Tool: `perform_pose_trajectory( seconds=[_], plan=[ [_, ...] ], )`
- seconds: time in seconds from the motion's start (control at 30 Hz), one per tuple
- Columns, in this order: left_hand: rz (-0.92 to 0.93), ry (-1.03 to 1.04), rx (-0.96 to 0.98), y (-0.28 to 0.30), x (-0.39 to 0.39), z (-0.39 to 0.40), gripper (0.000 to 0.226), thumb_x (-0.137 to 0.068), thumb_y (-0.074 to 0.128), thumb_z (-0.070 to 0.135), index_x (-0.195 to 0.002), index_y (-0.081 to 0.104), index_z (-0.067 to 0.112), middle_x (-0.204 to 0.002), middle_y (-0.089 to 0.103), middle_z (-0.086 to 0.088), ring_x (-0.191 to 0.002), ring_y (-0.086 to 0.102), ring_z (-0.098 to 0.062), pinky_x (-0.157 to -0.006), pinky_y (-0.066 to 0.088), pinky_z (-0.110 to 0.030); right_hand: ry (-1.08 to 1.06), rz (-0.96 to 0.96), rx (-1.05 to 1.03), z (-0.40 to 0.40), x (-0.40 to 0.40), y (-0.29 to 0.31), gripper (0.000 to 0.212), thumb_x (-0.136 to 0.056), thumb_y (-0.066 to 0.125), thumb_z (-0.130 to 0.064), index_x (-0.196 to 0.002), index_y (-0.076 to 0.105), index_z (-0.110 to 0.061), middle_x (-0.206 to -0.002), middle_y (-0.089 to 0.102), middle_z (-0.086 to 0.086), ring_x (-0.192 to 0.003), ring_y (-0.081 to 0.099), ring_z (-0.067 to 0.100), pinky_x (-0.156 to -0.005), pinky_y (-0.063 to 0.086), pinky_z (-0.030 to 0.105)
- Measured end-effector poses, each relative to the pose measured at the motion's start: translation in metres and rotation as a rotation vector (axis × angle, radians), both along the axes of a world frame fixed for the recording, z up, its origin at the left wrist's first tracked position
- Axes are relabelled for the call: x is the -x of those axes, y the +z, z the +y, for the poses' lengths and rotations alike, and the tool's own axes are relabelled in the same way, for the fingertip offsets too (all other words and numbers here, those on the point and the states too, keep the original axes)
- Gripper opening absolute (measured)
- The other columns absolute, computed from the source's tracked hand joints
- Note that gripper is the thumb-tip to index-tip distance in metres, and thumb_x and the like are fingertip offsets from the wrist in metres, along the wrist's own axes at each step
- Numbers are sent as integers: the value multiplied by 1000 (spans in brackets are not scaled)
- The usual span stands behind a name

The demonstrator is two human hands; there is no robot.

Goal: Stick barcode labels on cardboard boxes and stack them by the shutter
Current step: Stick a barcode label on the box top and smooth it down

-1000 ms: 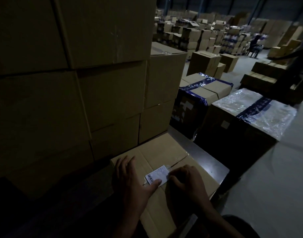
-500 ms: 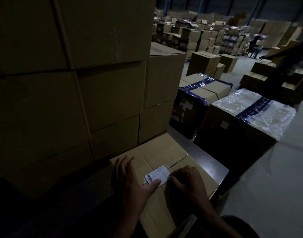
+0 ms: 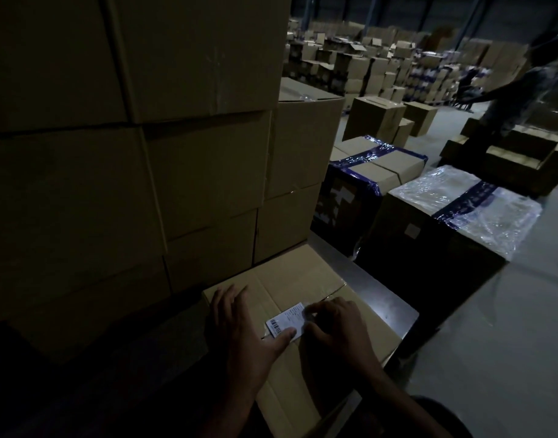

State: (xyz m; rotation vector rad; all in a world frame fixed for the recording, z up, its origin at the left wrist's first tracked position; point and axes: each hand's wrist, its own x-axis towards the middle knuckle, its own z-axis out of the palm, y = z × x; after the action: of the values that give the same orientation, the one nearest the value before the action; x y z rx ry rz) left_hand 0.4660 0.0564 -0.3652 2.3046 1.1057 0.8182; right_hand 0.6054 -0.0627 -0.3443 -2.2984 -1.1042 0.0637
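A white barcode label (image 3: 286, 320) lies on the top flap of a cardboard box (image 3: 306, 286) that sits at the table's (image 3: 382, 298) near edge, hard against a tall stack of cartons (image 3: 145, 169). The left hand (image 3: 244, 336) lies flat on the box, grip open, thumb pressing the label's near corner. The right hand (image 3: 337, 324) curls its fingertips onto the label's right edge, pressing it down. Two wrapped cartons (image 3: 445, 222) stand beyond the table's far side.
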Motion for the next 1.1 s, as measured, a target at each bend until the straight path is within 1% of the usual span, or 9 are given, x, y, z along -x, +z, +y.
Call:
perform_pose_trajectory(
  seconds=[0.43,0.57,0.67,0.73,0.8,0.87,0.93,1.03,1.1],
  plan=[
    [-9,-4,34,3,-1,0,107,-54,54,82,-134,52,11,-142,49,-13,-138,38,-34,-105,39,-59,51,-27,90,4,-8,-1,31,-83,69,-38,-113,67,-36,-95,51,-16,-94,53,12,-82,44,29],
    [-15,-1,42,4,0,0,107,-54,56,82,-134,53,12,-143,48,-13,-138,36,-33,-106,38,-59,92,67,26,0,-11,-4,14,-79,64,-44,-90,71,-39,-91,62,-22,-91,58,6,-82,51,36],
    [21,-11,22,2,-1,0,102,-56,50,85,-129,56,14,-143,48,-13,-137,37,-34,-105,37,-61,61,56,-48,-6,-7,-3,24,-78,57,-56,-86,71,-38,-88,62,-19,-89,56,4,-79,47,28],
    [46,-26,9,0,0,2,100,-58,46,90,-123,59,15,-141,49,-14,-135,39,-36,-105,35,-64,-3,-1,-81,-12,-2,-4,20,-81,64,-48,-90,72,-32,-85,58,-16,-86,54,10,-75,39,19],
    [61,-27,23,1,2,6,105,-59,32,100,-119,61,19,-142,48,-11,-138,37,-33,-110,27,-65,-95,-134,-67,-22,7,-10,16,-83,60,-44,-91,70,-34,-85,55,-16,-85,53,13,-73,35,21],
    [105,-13,40,6,3,15,104,-60,19,103,-113,60,24,-142,45,-6,-144,28,-28,-117,5,-61,-208,-181,-78,-35,22,-18,22,-81,50,-48,-91,66,-38,-92,55,-17,-90,49,10,-75,38,31],
    [125,-23,9,14,2,27,81,-70,37,94,-103,59,24,-140,47,-7,-148,21,-27,-119,-3,-54,-292,-200,-119,-44,40,-24,26,-80,48,-49,-96,66,-37,-101,57,-15,-96,49,11,-80,38,35],
    [183,-128,77,25,-2,44,74,-68,67,74,-116,55,19,-137,42,-5,-135,38,-31,-111,30,-45,-344,-184,-198,-43,54,-29,36,-79,48,-45,-103,69,-28,-110,61,-5,-103,53,19,-88,39,39],
    [216,-134,62,30,-2,47,86,-66,71,72,-131,49,20,-138,41,-4,-127,44,-28,-104,35,-42,-318,-137,-226,-37,51,-26,37,-80,47,-44,-106,68,-28,-115,59,-7,-108,49,16,-91,38,41]
  ],
)
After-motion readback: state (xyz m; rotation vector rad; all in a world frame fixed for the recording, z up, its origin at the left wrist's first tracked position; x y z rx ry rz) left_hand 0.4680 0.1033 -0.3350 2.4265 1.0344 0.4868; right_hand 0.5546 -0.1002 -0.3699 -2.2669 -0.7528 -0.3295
